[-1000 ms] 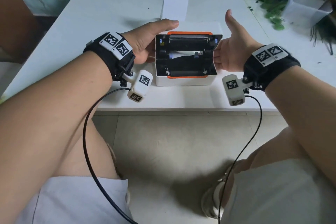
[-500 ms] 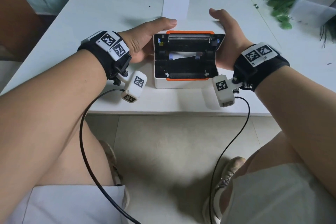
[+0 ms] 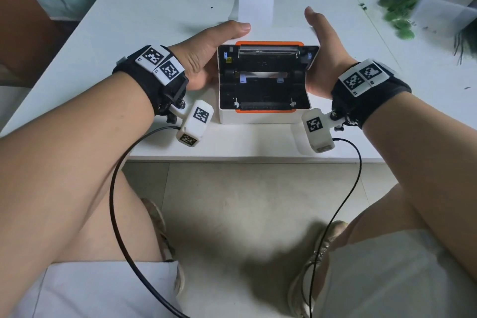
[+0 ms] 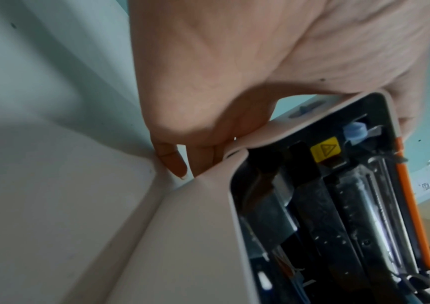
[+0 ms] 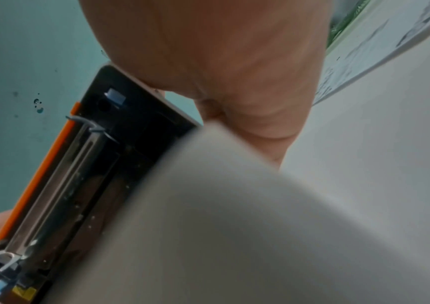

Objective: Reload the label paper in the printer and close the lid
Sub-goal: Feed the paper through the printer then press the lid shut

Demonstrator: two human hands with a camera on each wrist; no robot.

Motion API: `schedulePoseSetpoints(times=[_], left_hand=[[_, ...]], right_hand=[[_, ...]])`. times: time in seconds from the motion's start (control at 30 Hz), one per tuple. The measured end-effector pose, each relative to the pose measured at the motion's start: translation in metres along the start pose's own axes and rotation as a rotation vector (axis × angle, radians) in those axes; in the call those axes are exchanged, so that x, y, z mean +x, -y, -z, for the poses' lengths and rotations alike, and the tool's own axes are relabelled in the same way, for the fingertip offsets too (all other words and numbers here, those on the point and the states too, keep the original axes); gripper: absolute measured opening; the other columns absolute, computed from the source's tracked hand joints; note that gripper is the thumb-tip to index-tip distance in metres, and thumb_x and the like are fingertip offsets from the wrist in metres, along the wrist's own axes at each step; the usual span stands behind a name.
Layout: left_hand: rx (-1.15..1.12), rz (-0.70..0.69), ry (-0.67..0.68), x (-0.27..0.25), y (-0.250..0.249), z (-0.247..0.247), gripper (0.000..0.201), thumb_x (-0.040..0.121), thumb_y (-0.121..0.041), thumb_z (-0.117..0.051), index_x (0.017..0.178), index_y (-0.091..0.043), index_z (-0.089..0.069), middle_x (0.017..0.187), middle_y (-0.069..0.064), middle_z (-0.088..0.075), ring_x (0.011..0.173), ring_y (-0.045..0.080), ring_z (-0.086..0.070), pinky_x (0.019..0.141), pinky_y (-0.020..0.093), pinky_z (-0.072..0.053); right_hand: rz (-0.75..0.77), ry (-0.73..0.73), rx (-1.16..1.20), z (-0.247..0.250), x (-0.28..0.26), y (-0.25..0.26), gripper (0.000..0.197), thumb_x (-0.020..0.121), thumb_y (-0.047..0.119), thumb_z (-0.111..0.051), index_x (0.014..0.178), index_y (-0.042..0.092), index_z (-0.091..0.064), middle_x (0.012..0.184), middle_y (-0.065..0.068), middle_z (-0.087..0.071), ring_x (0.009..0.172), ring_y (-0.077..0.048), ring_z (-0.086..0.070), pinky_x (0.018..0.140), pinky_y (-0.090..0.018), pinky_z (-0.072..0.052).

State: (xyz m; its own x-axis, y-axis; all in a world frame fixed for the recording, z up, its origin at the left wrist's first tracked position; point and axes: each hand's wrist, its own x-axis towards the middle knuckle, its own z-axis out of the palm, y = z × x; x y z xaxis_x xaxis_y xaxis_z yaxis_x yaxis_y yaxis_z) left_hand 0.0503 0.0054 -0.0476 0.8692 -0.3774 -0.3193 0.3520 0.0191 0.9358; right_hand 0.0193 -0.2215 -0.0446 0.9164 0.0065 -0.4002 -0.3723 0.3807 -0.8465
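The printer (image 3: 263,85) sits open on the counter (image 3: 154,8); the left hand (image 3: 206,51) grips its left side, the right hand (image 3: 322,59) its right side, thumbs over the raised lid (image 3: 268,45).

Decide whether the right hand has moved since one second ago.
Yes. The right hand, earlier held apart from the printer, has closed in leftward against its right side, thumb over the lid's far edge.

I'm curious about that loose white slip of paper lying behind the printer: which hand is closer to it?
Left. The left hand grips the printer's left side, thumb tip almost at the paper; the right hand's thumb stands further off to its right.
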Motion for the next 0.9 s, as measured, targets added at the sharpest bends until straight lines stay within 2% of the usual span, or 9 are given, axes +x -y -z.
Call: schedulePoseSetpoints(times=[0.1,0.2,0.27,0.33,0.43,0.57,0.73,0.83,0.9], left_hand=[[-0.010,0.005,0.006,0.000,0.000,0.000,0.027,0.099,-0.039,-0.067,0.118,-0.020,-0.068,0.097,0.008,-0.081,0.088,0.027,-0.080,0.081,0.040,-0.064],[-0.005,0.001,0.003,0.001,0.001,0.000,0.031,0.098,-0.041,-0.068,0.121,-0.020,-0.068,0.100,0.009,-0.081,0.091,0.028,-0.079,0.085,0.043,-0.064],[0.003,-0.001,0.000,0.002,0.001,0.000,0.030,0.098,-0.042,-0.068,0.119,-0.021,-0.068,0.100,0.008,-0.080,0.091,0.028,-0.079,0.090,0.046,-0.063],[0.016,0.002,0.001,0.003,0.001,0.001,0.030,0.097,-0.043,-0.068,0.117,-0.022,-0.068,0.099,0.008,-0.080,0.089,0.028,-0.079,0.095,0.048,-0.062],[0.033,0.009,-0.007,0.005,0.002,0.003,0.039,0.093,-0.046,-0.071,0.123,-0.022,-0.066,0.104,0.009,-0.080,0.092,0.030,-0.079,0.097,0.049,-0.062],[0.055,0.008,-0.007,0.005,0.002,0.003,0.037,0.094,-0.047,-0.069,0.122,-0.024,-0.065,0.102,0.007,-0.079,0.089,0.029,-0.079,0.096,0.047,-0.061],[0.069,0.000,-0.018,0.005,0.003,0.003,0.037,0.091,-0.048,-0.070,0.119,-0.025,-0.066,0.106,0.008,-0.078,0.093,0.028,-0.078,0.094,0.046,-0.062],[0.080,0.003,-0.016,0.004,0.003,0.003,0.032,0.095,-0.048,-0.067,0.117,-0.025,-0.065,0.095,0.003,-0.080,0.082,0.023,-0.079,0.078,0.036,-0.062],[0.092,-0.002,-0.014,0.004,0.003,0.003,0.030,0.095,-0.048,-0.067,0.114,-0.025,-0.066,0.092,0.003,-0.080,0.080,0.023,-0.079,0.076,0.034,-0.061]], right_hand=[[-0.055,-0.005,-0.030,-0.005,-0.009,0.001,0.069,0.104,0.066,-0.053,0.117,0.001,-0.069,0.104,-0.021,-0.085,0.087,-0.039,-0.085,0.080,-0.049,-0.065],[-0.041,-0.013,-0.055,-0.006,-0.010,0.000,0.069,0.106,0.067,-0.049,0.098,0.004,-0.077,0.092,-0.016,-0.086,0.080,-0.034,-0.086,0.077,-0.045,-0.064],[-0.030,0.000,-0.082,-0.006,-0.009,-0.001,0.081,0.107,0.067,-0.046,0.073,0.007,-0.087,0.088,-0.013,-0.086,0.078,-0.032,-0.086,0.079,-0.045,-0.064],[-0.043,0.002,-0.100,-0.005,-0.006,-0.002,0.087,0.106,0.070,-0.045,0.060,0.009,-0.086,0.091,-0.013,-0.087,0.090,-0.033,-0.086,0.091,-0.049,-0.065],[-0.076,0.031,-0.101,-0.003,-0.005,-0.001,0.089,0.102,0.076,-0.045,0.068,0.006,-0.088,0.104,-0.015,-0.086,0.118,-0.039,-0.078,0.107,-0.053,-0.059],[-0.100,0.016,-0.149,0.000,-0.005,0.002,0.092,0.100,0.080,-0.045,0.068,0.005,-0.087,0.104,-0.016,-0.086,0.098,-0.039,-0.084,0.106,-0.055,-0.057],[-0.130,0.115,-0.241,0.001,-0.006,0.007,0.099,0.101,0.085,-0.028,0.086,0.010,-0.091,0.118,-0.014,-0.084,0.110,-0.037,-0.082,0.108,-0.053,-0.057],[-0.140,0.126,-0.263,0.003,0.001,0.007,0.100,0.099,0.087,-0.023,0.119,0.011,-0.084,0.131,-0.016,-0.079,0.123,-0.041,-0.076,0.117,-0.055,-0.051],[-0.138,0.135,-0.275,0.004,0.003,0.007,0.099,0.098,0.088,-0.021,0.136,0.012,-0.072,0.137,-0.017,-0.076,0.128,-0.042,-0.073,0.120,-0.056,-0.048]])
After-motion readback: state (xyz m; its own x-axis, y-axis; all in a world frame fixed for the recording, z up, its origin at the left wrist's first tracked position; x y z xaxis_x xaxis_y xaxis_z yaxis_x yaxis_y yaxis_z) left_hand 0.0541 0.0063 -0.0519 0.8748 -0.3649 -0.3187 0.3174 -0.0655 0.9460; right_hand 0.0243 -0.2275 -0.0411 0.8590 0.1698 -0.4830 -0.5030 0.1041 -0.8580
